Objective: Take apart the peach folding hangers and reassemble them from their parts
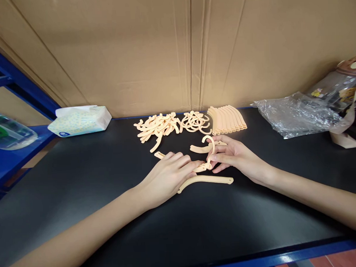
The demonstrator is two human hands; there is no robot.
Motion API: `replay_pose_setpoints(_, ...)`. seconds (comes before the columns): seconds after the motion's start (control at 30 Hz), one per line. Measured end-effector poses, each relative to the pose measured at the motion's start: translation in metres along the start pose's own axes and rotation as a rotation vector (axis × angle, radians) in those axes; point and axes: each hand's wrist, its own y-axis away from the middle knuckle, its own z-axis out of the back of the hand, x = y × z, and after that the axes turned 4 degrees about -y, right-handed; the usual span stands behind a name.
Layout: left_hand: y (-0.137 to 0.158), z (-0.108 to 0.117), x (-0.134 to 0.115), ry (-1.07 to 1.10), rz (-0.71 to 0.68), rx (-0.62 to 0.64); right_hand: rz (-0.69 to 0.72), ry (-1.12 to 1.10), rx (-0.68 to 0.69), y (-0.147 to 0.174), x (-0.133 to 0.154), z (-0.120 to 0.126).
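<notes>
While the left hand (pixel 168 175) is gripping a hanger arm (pixel 200 169) over the table (pixel 182 231), the right hand (pixel 233 152) is pinching its hook (pixel 213 148), seemingly mid-joining; loose arms (pixel 157 142) and loose hooks (pixel 190 129) are lying behind.

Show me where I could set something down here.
The black tabletop is bare between tissue pack and left forearm, between right forearm and plastic bag, and between the forearms toward the blue edge. Around the left hand and right hand, and beyond them, it's crowded: curved pieces, hook pile, neat row.
</notes>
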Motion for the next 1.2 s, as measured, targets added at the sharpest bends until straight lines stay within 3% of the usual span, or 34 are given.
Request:
replay_pose_setpoints(0.63,0.0006,-0.0007,-0.0023,-0.074,0.002,-0.022,0.170,0.042,-0.079,0.0019,-0.0034,-0.0028)
replay_pose_setpoints(1.2,0.0026,-0.0003,-0.0027,-0.068,0.013,-0.050,0.126,-0.004,-0.029,-0.0002,-0.0027,-0.0014)
